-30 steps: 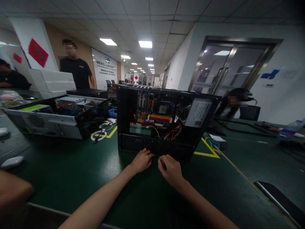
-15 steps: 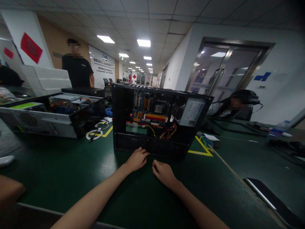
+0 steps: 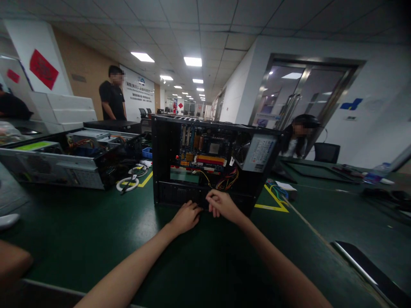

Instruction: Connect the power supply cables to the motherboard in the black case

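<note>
Your left hand [image 3: 186,216] lies low on the green desk [image 3: 80,231], fingers loosely bent with the tips against the bottom rail of the open computer case [image 3: 163,158], closed around nothing. Your right hand [image 3: 222,204] sits just beside it, a little higher, on the same rail. Its fingers are bunched together there, and you cannot tell from this view whether they pinch anything.

That case stands upright right in front of you with its side off. The motherboard [image 3: 205,149] is on the back wall, the power supply [image 3: 260,152] sits in the upper right corner, and a bundle of coloured cables [image 3: 228,179] hangs just above your right hand.

The desk between you and the case is bare on both sides of your forearms. To the left, well apart, a second case [image 3: 54,164] lies on its side with a white coiled cable [image 3: 127,184] near it. Yellow floor-style tape [image 3: 276,203] marks the desk just right of the upright case. A dark flat panel [image 3: 369,267] lies near the desk edge at far right. Another person's arm [image 3: 13,261] rests at the near left corner. One person [image 3: 112,96] stands beyond the left case, and another person [image 3: 297,139] sits behind the right side.
</note>
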### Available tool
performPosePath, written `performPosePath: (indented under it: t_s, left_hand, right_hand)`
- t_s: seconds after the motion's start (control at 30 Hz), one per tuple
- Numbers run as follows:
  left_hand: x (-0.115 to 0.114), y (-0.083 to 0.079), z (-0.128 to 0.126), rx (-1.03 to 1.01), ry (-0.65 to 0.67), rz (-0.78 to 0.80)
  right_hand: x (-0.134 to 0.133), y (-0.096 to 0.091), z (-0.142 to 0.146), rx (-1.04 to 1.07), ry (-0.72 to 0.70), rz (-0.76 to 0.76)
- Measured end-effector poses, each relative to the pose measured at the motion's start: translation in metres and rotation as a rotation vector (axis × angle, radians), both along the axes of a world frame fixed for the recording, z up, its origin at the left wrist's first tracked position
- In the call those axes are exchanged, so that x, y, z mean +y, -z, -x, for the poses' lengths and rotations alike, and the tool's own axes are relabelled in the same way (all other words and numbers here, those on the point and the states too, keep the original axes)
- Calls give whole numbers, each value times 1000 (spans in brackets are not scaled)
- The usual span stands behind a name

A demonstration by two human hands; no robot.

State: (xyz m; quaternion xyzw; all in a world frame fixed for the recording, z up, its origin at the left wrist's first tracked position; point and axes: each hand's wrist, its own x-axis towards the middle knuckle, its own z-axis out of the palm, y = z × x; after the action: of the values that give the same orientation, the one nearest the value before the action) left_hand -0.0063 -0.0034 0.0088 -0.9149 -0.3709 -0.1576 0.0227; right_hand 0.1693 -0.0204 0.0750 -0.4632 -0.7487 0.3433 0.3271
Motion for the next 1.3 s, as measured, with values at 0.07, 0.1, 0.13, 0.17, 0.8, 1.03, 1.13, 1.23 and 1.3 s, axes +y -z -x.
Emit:
performPosePath:
  t_s: [0.07,0.1,0.13,0.17,0.8,1.03,1.13,1.23,1.3]
  left_hand:
    - [0,0,0,-2,0,-4]
    - [0,0,0,-2,1,-4]
    - [0,0,-1,-3,3,-3]
    - [0,-1,-1,-5,4,-2]
    - [2,0,1,1,19,1]
    - [2,1,2,-18,23,1]
    - [2,1,2,-18,15,6]
    - [1,0,2,-15,8,15]
    - [1,0,2,-18,10,19]
  right_hand:
    - [19,-17,-3,177,-5,37]
    - [29,-25,-5,229,9,38]
    - [40,-31,-6,259,35,27]
    - [51,-35,-8,260,65,10]
    - [144,-15,27,-739,48,382]
    - [155,-5,31,-1001,-124,397]
    - [161,3,29,-990,-126,413]
    - [166,8,28,-938,-134,445]
    - [167,10,27,-895,-131,490]
